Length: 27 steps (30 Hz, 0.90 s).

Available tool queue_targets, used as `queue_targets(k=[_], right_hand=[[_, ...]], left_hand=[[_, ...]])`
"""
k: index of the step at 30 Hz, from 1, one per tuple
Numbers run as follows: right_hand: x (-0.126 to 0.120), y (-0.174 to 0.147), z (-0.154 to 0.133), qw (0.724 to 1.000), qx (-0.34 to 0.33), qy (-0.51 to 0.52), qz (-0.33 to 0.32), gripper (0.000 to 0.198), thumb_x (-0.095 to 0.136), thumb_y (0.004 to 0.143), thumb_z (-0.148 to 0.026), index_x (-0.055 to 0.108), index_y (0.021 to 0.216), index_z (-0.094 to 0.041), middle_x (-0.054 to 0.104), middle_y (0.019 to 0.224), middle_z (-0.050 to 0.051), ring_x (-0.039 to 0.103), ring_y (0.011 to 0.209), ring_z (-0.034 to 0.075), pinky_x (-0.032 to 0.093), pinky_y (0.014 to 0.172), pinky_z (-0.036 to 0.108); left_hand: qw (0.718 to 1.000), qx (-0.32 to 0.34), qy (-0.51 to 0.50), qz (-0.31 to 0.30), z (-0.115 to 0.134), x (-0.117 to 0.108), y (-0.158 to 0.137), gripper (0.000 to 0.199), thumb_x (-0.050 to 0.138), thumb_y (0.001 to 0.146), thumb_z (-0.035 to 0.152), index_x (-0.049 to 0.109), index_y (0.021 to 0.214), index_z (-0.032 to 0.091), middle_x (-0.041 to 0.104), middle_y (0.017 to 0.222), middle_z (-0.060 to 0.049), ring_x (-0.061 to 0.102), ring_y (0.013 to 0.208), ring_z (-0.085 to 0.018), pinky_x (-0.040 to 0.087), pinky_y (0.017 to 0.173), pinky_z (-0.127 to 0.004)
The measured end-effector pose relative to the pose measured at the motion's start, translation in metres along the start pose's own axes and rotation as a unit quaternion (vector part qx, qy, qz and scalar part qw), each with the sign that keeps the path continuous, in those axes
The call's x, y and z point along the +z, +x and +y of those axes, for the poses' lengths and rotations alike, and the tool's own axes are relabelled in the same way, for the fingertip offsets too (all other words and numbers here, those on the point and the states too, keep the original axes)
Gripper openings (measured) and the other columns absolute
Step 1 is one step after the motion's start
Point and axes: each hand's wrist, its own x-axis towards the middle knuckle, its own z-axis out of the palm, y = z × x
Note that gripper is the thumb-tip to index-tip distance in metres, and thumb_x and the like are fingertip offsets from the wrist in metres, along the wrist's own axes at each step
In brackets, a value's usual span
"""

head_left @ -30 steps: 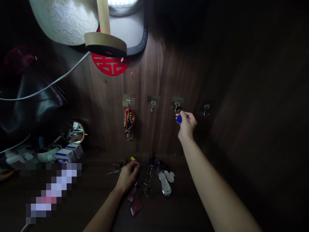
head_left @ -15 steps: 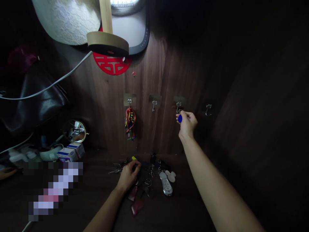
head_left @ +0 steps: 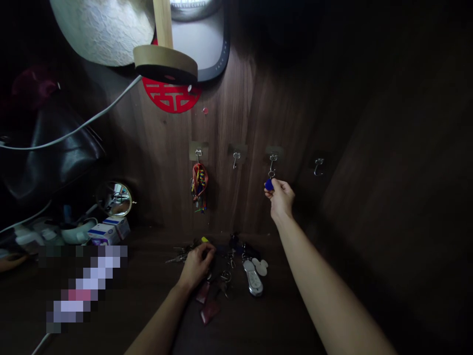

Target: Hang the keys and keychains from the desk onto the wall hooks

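Between the thumb and fingers of my right hand [head_left: 282,199] is a blue key fob [head_left: 268,184]. Its metal ring [head_left: 271,174] is at the lower end of the third wall hook [head_left: 273,161]; whether it is looped over the tip I cannot tell. My left hand [head_left: 197,264] rests low on the surface with its fingers curled among a bunch of keys [head_left: 181,256]; what they pinch is hidden. Right of it lie a silver-white remote key [head_left: 253,278], a pale rounded tag [head_left: 260,266] and a key ring [head_left: 225,276]. Dark red tags [head_left: 209,311] lie nearer me.
Colourful cords [head_left: 199,182] hang from the first hook. The second hook [head_left: 236,160] and far-right hook [head_left: 319,167] carry nothing. A wooden lamp-like piece [head_left: 166,63] juts out above. Left are a white cable [head_left: 84,127], a round mirror [head_left: 118,199] and small boxes [head_left: 107,230].
My right hand has moved slightly left and down with the blue key fob, so the ring now shows below the hook. My left hand has stayed nearly in place.
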Motion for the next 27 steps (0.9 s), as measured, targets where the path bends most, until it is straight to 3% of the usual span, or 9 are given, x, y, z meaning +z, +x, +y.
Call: queue_targets(k=[8, 20, 27], right_hand=[[-0.026, -0.027, 0.015, 0.997, 0.059, 0.001, -0.046, 0.023, 0.069, 0.060, -0.031, 0.059, 0.076, -0.018, 0.066, 0.063, -0.003, 0.059, 0.052, 0.007, 0.044, 0.046, 0.015], [-0.075, -0.093, 0.038, 0.980, 0.142, -0.085, -0.110, 0.026, 0.072, 0.060, -0.035, 0.063, 0.077, -0.017, 0.066, 0.069, 0.001, 0.059, 0.054, 0.010, 0.046, 0.047, 0.018], [-0.082, -0.126, 0.060, 0.965, 0.123, -0.162, -0.164, 0.026, 0.068, 0.064, -0.041, 0.064, 0.075, -0.018, 0.066, 0.065, 0.002, 0.059, 0.055, 0.013, 0.045, 0.049, 0.021]], left_hand=[[1.000, -0.002, 0.023, -0.006, 0.000, -0.001, -0.001, 0.024, 0.044, 0.082, 0.034, 0.062, 0.078, 0.019, 0.067, 0.075, 0.001, 0.061, 0.070, -0.014, 0.043, 0.068, -0.020], [1.000, -0.002, 0.028, -0.005, -0.002, 0.000, -0.001, 0.022, 0.045, 0.082, 0.032, 0.063, 0.079, 0.020, 0.068, 0.077, 0.000, 0.061, 0.072, -0.014, 0.042, 0.068, -0.020], [0.999, 0.005, 0.040, -0.001, -0.008, 0.002, -0.001, 0.020, 0.044, 0.084, 0.030, 0.063, 0.084, 0.021, 0.068, 0.084, -0.001, 0.062, 0.080, -0.015, 0.043, 0.075, -0.021]])
